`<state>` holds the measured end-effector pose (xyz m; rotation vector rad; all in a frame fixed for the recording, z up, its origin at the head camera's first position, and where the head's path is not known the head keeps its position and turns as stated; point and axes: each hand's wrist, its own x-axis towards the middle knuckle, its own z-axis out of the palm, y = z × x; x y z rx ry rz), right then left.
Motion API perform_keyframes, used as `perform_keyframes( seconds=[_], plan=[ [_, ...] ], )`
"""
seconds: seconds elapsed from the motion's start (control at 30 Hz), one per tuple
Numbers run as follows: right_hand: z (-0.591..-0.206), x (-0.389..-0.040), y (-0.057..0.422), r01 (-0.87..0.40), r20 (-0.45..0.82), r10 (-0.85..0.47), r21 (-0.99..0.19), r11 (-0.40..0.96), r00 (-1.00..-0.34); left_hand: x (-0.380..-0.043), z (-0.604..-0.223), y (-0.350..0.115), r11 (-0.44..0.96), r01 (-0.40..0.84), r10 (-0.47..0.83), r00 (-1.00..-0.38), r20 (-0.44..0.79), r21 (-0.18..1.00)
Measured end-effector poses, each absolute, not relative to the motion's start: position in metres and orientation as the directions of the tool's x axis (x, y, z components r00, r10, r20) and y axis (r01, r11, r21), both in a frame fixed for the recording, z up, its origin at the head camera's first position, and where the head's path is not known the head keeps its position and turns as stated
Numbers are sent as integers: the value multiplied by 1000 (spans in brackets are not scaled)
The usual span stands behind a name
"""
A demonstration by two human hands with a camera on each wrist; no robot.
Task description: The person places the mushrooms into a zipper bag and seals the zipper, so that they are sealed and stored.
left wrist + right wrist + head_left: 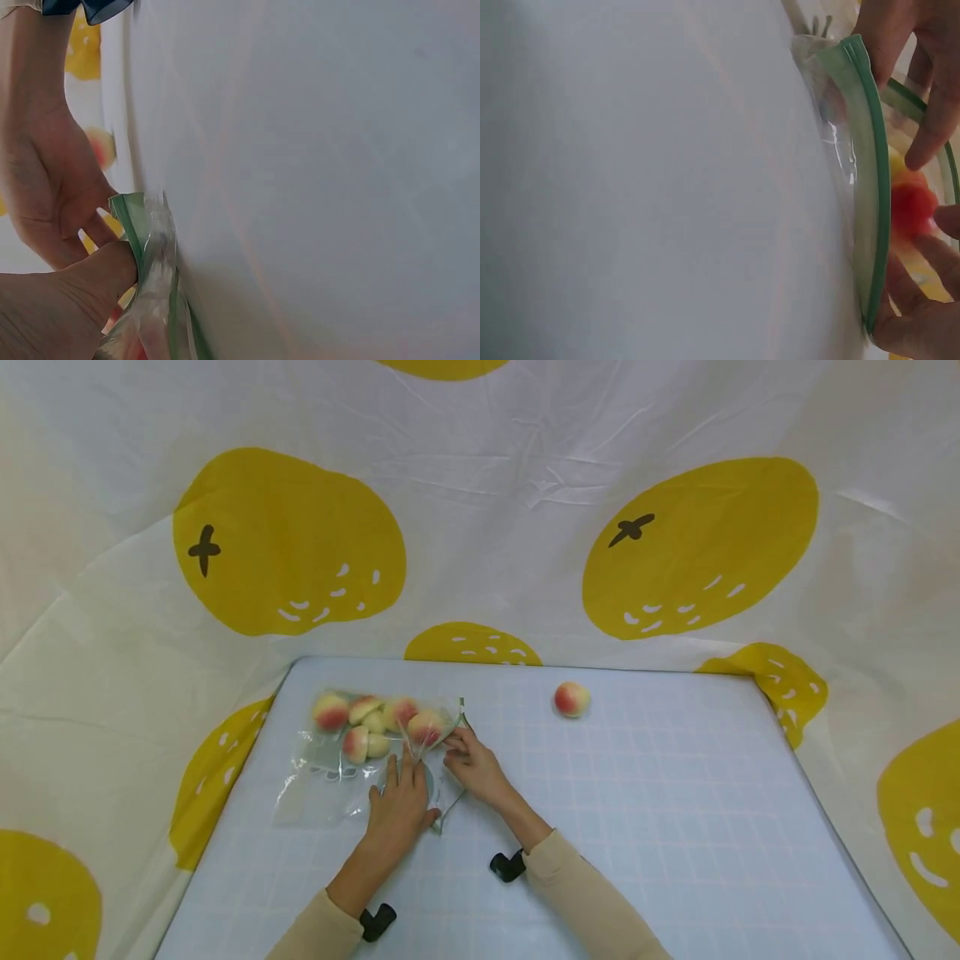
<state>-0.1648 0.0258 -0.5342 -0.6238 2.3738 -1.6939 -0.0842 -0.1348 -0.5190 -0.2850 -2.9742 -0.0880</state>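
Left hand on bag, fingers straight; right hand at its green lip, can't tell grip — slack there could snag peach.

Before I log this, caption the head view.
Left hand and right hand at the mouth of a clear bag of fruit; another fruit lies outside.

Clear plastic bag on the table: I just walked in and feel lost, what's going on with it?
Someone in beige sleeves is busy at the open mouth of a clear plastic bag with green edging. The left hand touches the bag with fingers extended; the right hand is at its rim, its grip unclear. Several red-and-yellow, peach-like fruits lie inside, while one round red-and-yellow fruit lies outside on the pale checked tabletop.
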Motion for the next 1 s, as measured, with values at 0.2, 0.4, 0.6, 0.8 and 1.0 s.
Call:
perform_keyframes(
  seconds=[0.2, 0.4, 0.6, 0.8, 1.0],
  plan=[
    [-535, -167, 22, -226, 62, -547, -944, 239, -835, -84, -518, -134, 980, 183, 173, -977, 126, 72],
    [-541, -170, 18, -243, 58, -587, -940, 241, -807, -84, -519, -135, 979, 194, 185, -975, 127, 60],
    [-537, -172, 15, -215, 22, -574, -939, 269, -818, -84, -520, -135, 977, 211, 202, -964, 173, 38],
    [-533, -172, 15, -194, 17, -576, -949, 247, -817, -85, -520, -135, 977, 209, 200, -967, 158, 43],
    [-518, -166, 26, -113, -12, -592, -978, 173, -806, -85, -518, -137, 976, 212, 203, -968, 150, 43]
  ],
)
